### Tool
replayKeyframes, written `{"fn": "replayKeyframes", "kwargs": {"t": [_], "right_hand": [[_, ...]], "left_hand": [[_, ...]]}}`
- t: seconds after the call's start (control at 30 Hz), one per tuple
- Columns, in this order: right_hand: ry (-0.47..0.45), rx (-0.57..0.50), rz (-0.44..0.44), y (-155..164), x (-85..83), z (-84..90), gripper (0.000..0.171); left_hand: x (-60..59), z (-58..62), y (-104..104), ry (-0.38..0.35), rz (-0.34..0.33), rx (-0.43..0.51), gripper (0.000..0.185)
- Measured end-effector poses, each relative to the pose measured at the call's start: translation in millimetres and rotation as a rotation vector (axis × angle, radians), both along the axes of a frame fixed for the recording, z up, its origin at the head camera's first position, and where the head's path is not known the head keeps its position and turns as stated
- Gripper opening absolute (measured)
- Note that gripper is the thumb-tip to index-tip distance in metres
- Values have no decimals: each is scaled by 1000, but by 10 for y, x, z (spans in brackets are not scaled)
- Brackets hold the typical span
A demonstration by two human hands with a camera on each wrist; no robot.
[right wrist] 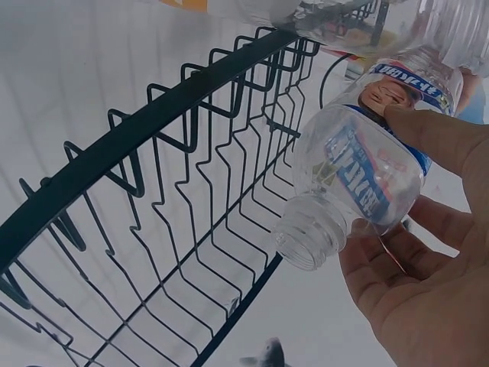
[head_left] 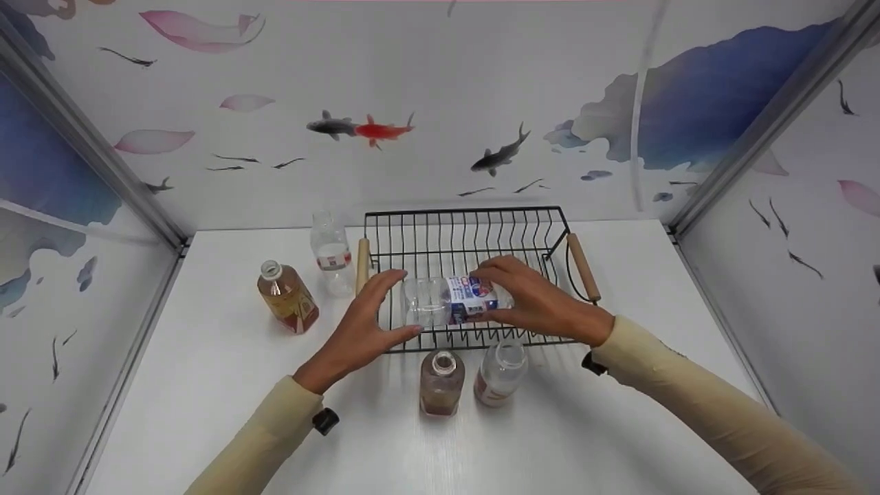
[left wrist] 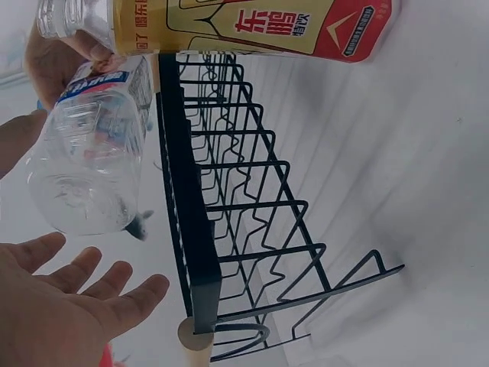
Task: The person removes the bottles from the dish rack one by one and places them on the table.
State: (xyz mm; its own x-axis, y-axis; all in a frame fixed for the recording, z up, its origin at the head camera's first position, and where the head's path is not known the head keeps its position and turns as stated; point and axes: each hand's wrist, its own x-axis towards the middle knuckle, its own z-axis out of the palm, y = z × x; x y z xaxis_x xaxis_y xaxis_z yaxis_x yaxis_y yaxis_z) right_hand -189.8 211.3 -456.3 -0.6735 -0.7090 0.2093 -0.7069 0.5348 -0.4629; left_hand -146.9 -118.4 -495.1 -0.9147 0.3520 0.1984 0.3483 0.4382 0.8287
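Note:
My right hand (head_left: 540, 299) grips a clear plastic bottle (head_left: 430, 302) with a blue and white label, thumb and fingers round its label end. The bottle lies sideways over the black wire dish rack (head_left: 467, 214); its open neck (right wrist: 309, 233) shows in the right wrist view. At the bottle's base is my left hand (head_left: 364, 326), thumb and fingers spread apart, with a gap between fingers and base in the left wrist view. Close in front of the rack stand a brownish bottle (head_left: 441, 385) and a clear bottle (head_left: 498, 378), both upright and uncapped.
Left of the rack stand a clear bottle with a red and white label (head_left: 333, 258) and an amber bottle with a yellow label (head_left: 289, 299). The rack has wooden handles (head_left: 584, 268) at both ends. Patterned walls (head_left: 440, 89) enclose the white table (head_left: 206, 385).

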Motion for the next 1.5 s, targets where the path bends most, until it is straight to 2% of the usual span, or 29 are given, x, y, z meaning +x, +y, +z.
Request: {"fn": "replayKeyframes", "kwargs": {"t": [0.33, 0.57, 0.9, 1.27, 1.5], "right_hand": [[-13, 21, -1, -22, 4, 19, 68], [6, 28, 17, -66, 6, 41, 68], [38, 7, 32, -84, 5, 25, 68], [-98, -97, -16, -62, -12, 13, 68], [-143, -119, -18, -65, -2, 49, 67]], "left_hand": [[-95, 47, 146, 12, -41, 10, 86], [-143, 62, 241, -18, -41, -14, 82], [-186, 52, 312, 37, -83, -72, 76], [-190, 28, 308, 59, -83, -59, 72], [-202, 42, 294, 47, -93, -69, 71]]}}
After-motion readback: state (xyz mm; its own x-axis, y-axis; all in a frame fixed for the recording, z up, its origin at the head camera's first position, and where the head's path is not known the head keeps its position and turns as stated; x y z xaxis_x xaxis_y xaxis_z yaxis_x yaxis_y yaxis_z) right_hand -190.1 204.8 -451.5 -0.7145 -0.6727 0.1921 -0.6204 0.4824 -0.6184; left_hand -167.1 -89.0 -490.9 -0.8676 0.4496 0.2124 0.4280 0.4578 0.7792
